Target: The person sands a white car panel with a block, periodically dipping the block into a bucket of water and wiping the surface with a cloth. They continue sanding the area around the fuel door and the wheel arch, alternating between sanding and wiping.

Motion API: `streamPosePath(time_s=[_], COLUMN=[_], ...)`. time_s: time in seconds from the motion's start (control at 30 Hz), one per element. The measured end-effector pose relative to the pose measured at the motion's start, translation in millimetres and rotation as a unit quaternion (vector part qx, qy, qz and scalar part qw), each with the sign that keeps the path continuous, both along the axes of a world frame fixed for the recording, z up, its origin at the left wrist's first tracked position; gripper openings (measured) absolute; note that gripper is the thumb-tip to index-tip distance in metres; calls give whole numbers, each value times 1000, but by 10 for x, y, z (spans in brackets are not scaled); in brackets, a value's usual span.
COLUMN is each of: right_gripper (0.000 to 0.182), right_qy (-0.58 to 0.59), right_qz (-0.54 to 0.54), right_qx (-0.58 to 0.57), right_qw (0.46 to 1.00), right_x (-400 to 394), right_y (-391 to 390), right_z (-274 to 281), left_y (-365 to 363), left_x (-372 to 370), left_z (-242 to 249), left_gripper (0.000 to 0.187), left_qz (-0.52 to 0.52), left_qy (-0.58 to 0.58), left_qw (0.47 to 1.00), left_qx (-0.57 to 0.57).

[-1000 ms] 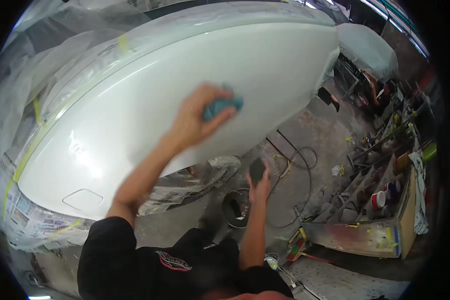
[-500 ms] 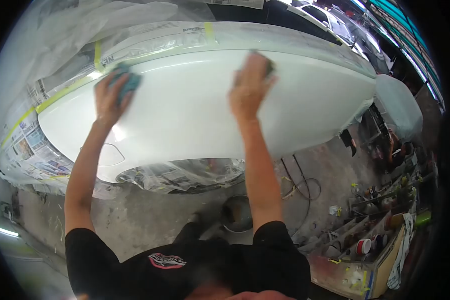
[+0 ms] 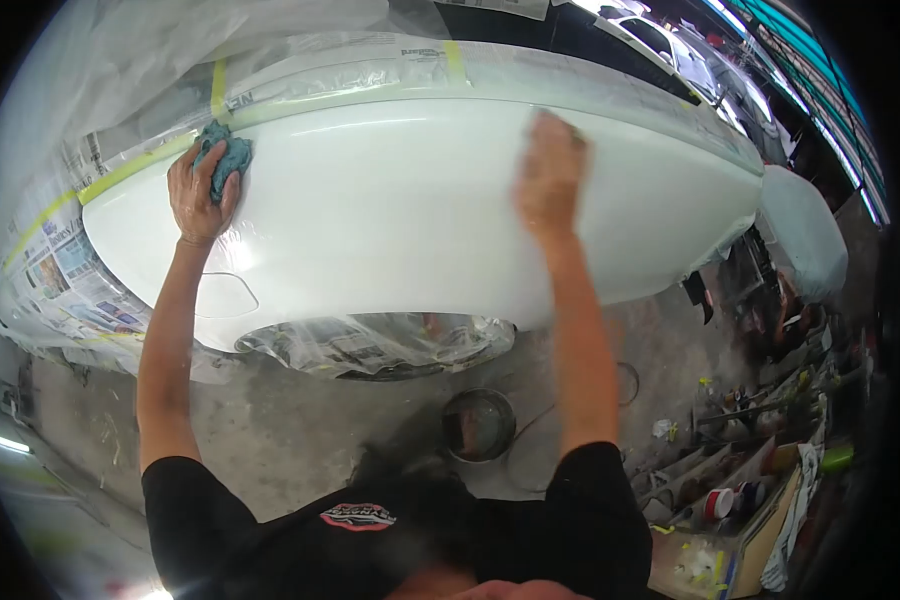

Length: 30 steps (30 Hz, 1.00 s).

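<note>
A large white car panel [image 3: 390, 220] spans the view, edged with yellow tape and masking paper. My left hand [image 3: 202, 192] presses a crumpled teal cloth [image 3: 228, 165] against the upper left part of the panel, with its fingers wrapped round the cloth. Over the upper right part of the panel is my right hand [image 3: 553, 175], smeared by motion. Its fingers look bent over something that I cannot make out. A fuel flap outline [image 3: 228, 294] shows below my left hand.
Plastic and newspaper cover the wheel arch [image 3: 380, 342]. A dark round bucket [image 3: 478, 425] stands on the concrete floor below. At the right are a cluttered rack with a red and white tin [image 3: 718, 503] and a hose [image 3: 625, 385]. Another car [image 3: 660, 45] is at the top right.
My right hand has moved right along the panel. My left hand has shifted slightly left with the teal cloth. The view has shifted a little, and more of the bucket shows.
</note>
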State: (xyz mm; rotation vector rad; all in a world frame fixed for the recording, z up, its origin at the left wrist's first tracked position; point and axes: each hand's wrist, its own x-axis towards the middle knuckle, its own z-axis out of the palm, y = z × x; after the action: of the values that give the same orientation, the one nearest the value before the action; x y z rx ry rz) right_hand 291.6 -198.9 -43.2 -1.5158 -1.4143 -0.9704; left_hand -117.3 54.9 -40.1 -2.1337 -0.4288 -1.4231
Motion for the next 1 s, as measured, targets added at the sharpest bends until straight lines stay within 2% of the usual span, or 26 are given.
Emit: streamPosePath(time_s=[0.03, 0.07, 0.1, 0.13, 0.23, 0.27, 0.33, 0.37, 0.4, 0.5, 0.57, 0.6, 0.67, 0.73, 0.77, 0.8, 0.83, 0.87, 0.9, 0.93, 1.0], right_gripper=[36, 37, 39, 39, 41, 46, 46, 45, 48, 53, 59, 59, 64, 66, 67, 66, 65, 60, 55, 57, 61], right_qy=[1, -9, -6, 44, -81, -72, -25, 34, 97, 216, 225, 219, 22, 26, -18, 34, 139, 177, 237, 290, 271], right_qz=[73, 91, 84, 137, 121, 126, 16, -58, -143, -265, -200, -109, -97, -16, -43, -81, -80, -103, -208, -225, -313], right_qx=[60, 79, 66, -2, -58, -26, 52, 66, 74, 132, 172, 129, 1, -47, -45, -78, 78, 173, 170, 161, 188], right_qw=[996, 993, 994, 990, 988, 989, 998, 996, 982, 931, 938, 961, 995, 998, 998, 993, 984, 963, 934, 916, 891], right_x=[-370, -832, -1223, -1604, -1433, -1119, -264, 121, 291, 127, -580, -1198, -2401, -2732, -2560, -2330, -1964, -1432, -1020, -946, -981], right_y=[354, 636, 939, 944, 876, 699, 371, 97, -132, 202, 769, 1000, 1362, 1405, 1413, 1311, 1196, 1061, 881, 722, 1099], right_z=[-70, -85, -146, 34, -2, -89, -325, -346, -321, -365, -408, -384, -597, -679, -690, -631, -529, -447, -348, -177, -251], left_y=[0, 9, 17, 18, 87, 115, 139, 146, 154, 109, 126, 162, 211, 267, 300, 340, 352, 347, 363, 388, 339], left_x=[7, 6, -14, -25, -63, -100, -134, -161, -171, -179, -194, -202, -233, -248, -258, -283, -304, -305, -275, -243, -240], left_z=[18, 41, 37, 28, 82, 49, 102, 136, 169, 203, 274, 349, 538, 691, 692, 678, 657, 649, 666, 695, 665], left_gripper=[49, 50, 50, 50, 54, 55, 54, 54, 54, 52, 52, 53, 54, 54, 54, 54, 54, 54, 54, 54, 55], left_qz=[2, 2, 1, -2, -14, -18, -36, -56, -77, -100, -125, -140, -170, -184, -191, -198, -203, -209, -216, -217, -218], left_qy=[-2, 6, 16, 24, 64, 76, 104, 120, 136, 160, 179, 207, 263, 299, 307, 317, 314, 310, 306, 299, 284], left_qw=[1000, 1000, 1000, 1000, 998, 997, 994, 991, 988, 981, 975, 968, 950, 936, 932, 927, 927, 927, 927, 929, 933], left_qx=[4, 8, 10, 11, -6, -14, -18, -20, -20, -42, -29, -20, -6, 15, 19, 22, 19, 18, 21, 33, 45])
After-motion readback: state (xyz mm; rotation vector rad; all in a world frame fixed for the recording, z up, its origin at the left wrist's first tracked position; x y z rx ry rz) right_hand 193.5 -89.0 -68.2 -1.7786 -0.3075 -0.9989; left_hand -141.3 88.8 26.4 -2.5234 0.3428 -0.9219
